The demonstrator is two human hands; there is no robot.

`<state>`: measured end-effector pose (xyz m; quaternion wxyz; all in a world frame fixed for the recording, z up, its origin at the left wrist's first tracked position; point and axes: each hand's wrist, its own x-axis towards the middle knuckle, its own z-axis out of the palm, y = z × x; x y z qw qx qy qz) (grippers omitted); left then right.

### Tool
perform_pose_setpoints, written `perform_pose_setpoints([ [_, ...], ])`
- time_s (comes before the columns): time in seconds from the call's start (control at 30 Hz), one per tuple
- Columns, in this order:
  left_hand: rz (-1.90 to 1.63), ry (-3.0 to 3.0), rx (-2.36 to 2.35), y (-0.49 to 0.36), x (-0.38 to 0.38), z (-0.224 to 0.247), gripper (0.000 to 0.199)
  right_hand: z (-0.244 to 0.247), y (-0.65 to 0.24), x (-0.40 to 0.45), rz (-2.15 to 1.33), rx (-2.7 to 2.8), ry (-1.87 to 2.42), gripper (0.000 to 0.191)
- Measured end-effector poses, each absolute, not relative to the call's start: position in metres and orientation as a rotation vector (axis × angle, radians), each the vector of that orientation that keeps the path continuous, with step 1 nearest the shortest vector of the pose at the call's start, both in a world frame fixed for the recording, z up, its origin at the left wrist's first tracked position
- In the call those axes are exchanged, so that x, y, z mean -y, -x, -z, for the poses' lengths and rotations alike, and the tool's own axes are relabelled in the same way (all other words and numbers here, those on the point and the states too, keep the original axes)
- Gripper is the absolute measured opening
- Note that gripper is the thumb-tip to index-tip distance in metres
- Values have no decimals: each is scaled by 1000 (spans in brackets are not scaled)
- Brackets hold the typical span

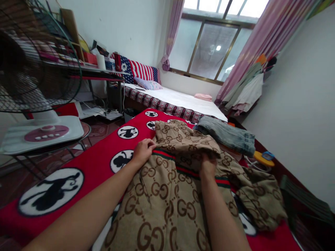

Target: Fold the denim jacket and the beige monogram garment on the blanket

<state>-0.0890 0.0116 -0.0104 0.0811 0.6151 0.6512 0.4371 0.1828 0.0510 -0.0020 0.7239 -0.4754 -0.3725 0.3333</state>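
Both arms reach forward from the near edge, bare to the hands, roughly level over a tan patterned garment (pixel 162 195) that lies spread on a red cloth (pixel 102 162) with round black-and-white patches. Left forearm (pixel 86 205) runs on a long diagonal from the lower left corner, elbow out of view, wrist nearly straight, back of the hand up. Left hand (pixel 142 153) sits at the garment's left edge, by the green-and-red band (pixel 163 154); fingers bent, closed together on a bit of the fabric edge, thumb side inward. Right forearm (pixel 222 216) comes up from the lower right, steeper than the left, and leans inward across the garment. Right hand (pixel 208 167) is tucked under the raised fold (pixel 191 141); fingers hidden by cloth, so how far they are open, and whether they grip, cannot be told. The hands stand apart, with the garment's striped waist area between them, left slightly farther forward than right. Upper part of the garment is folded over ahead of both hands; a bunched portion (pixel 261 198) trails off to the right. Folded jeans (pixel 227 136) lie just beyond, on the right.
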Motion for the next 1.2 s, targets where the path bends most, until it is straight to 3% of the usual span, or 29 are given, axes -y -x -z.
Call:
perform_pose_setpoints([
  [0.13, -1626, -1736, -2002, 101, -14, 9, 7, -35, -233, -44, -70, 647, 1101, 24],
  [0.23, -1541, -1879, -2017, 96, -13, 9, 9, -59, -259, -34, 312, 547, 1073, 36],
  [0.3, -1397, -1994, -2012, 89, -10, 11, 14, -70, -262, -28, 375, 514, 986, 41],
  [0.47, -1030, -2126, -2026, 74, -3, 14, 30, -71, -213, -21, 7, 888, 907, 31],
  [0.6, -978, -2123, -2039, 71, -1, 14, 31, -50, -146, -37, -405, 1329, 1011, 22],
  [0.73, -990, -2134, -2020, 71, 1, 13, 28, -43, -86, -78, -585, 1661, 1030, 30],
  [0.97, -1001, -2152, -1973, 70, 4, 10, 25, -62, -23, -150, -931, 1579, 1362, 55],
  [1.2, -1125, -2100, -1903, 71, 4, 13, 21, -68, -49, -170, -1227, 1581, 1625, 40],
])
